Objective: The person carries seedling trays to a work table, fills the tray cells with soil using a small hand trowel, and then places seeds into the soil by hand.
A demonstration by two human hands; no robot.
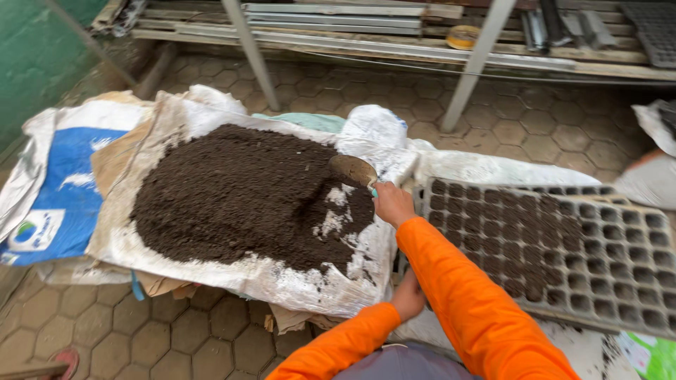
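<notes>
Presently, right hand grips trowel over soil at 9 o'clock of tray; left hand clasps tray's near edge, steadying it.

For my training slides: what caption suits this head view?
Right hand holds a trowel over dark soil; left hand steadies the seedling tray.

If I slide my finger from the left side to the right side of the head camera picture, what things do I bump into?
Blue and white sack → soil pile → trowel → right hand → seed tray.
</notes>
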